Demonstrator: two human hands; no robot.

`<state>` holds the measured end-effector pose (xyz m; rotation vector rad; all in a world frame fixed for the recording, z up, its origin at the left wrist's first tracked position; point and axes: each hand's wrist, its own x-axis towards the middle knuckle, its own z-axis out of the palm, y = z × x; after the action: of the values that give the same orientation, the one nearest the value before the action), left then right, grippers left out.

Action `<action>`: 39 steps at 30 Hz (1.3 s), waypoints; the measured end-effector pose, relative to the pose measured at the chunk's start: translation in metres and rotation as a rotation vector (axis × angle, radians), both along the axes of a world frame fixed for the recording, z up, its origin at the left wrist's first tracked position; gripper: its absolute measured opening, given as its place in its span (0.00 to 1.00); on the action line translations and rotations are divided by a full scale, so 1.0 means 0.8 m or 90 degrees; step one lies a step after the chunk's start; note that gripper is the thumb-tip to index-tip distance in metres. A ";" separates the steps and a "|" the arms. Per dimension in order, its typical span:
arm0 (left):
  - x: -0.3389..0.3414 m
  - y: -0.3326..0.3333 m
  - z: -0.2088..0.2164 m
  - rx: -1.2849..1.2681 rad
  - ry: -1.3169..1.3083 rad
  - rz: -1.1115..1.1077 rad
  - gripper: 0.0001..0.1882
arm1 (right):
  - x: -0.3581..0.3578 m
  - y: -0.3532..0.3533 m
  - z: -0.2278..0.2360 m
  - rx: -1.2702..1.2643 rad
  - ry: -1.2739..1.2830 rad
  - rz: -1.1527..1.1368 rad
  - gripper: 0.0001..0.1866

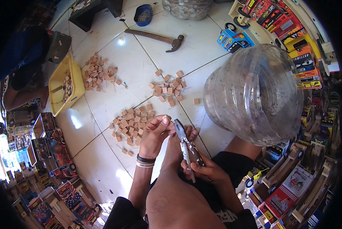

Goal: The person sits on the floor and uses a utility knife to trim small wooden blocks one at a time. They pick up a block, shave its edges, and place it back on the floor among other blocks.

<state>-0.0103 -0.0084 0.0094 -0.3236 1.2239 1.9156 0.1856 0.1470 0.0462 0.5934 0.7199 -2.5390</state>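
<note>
Centrally, left hand (154, 135) pinches a small wood block (165, 119) at its fingertips; right hand (205, 168) grips pliers (186, 147) by the handles, jaws at 12 o'clock touching the block. Block probably light, stiff; hold by its sides. More blocks (131, 124) on floor (102, 160).

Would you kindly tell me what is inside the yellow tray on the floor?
The yellow tray holds a small heap of wooden blocks near its middle. Whatever lies beneath them is covered, and the tray's near wall hides part of its floor.
</note>
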 end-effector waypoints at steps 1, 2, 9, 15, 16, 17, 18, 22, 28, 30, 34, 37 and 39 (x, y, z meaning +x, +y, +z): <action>-0.001 -0.001 -0.003 0.008 0.005 0.002 0.11 | 0.001 0.002 -0.001 0.015 -0.007 0.007 0.35; -0.002 -0.002 -0.006 0.031 0.033 -0.008 0.11 | 0.000 0.005 -0.003 0.059 -0.014 0.019 0.35; -0.001 -0.002 -0.012 -0.018 0.151 -0.035 0.10 | -0.007 0.009 -0.012 0.329 -0.028 0.009 0.35; 0.007 0.008 -0.007 -0.046 0.208 -0.079 0.10 | -0.017 0.016 0.023 0.181 -0.091 0.047 0.36; 0.008 0.009 -0.007 -0.065 0.211 -0.088 0.10 | -0.019 0.015 0.026 0.168 -0.094 0.045 0.36; 0.009 0.009 -0.007 -0.050 0.220 -0.083 0.10 | -0.021 0.014 0.027 0.168 -0.090 0.047 0.36; 0.010 0.010 -0.007 -0.044 0.225 -0.075 0.10 | -0.022 0.014 0.028 0.168 -0.086 0.049 0.36; 0.013 0.012 -0.006 -0.037 0.249 -0.061 0.09 | -0.020 0.013 0.025 0.165 -0.072 0.048 0.35; 0.012 0.011 -0.008 -0.060 0.269 -0.065 0.09 | -0.017 0.013 0.024 0.161 -0.068 0.048 0.34; 0.011 0.010 -0.008 -0.059 0.275 -0.071 0.09 | -0.017 0.012 0.024 0.166 -0.066 0.051 0.34; 0.009 0.007 -0.009 -0.044 0.272 -0.074 0.08 | -0.014 0.011 0.022 0.163 -0.065 0.041 0.33; 0.008 0.007 -0.011 -0.057 0.298 -0.077 0.07 | -0.012 0.011 0.018 0.166 -0.061 0.043 0.32; 0.008 0.008 -0.011 -0.051 0.306 -0.073 0.07 | -0.013 0.009 0.012 0.164 -0.041 0.057 0.30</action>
<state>-0.0042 -0.0022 0.0002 0.1781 1.5935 1.9062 0.1752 0.1545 0.0558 0.7056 1.0352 -2.3515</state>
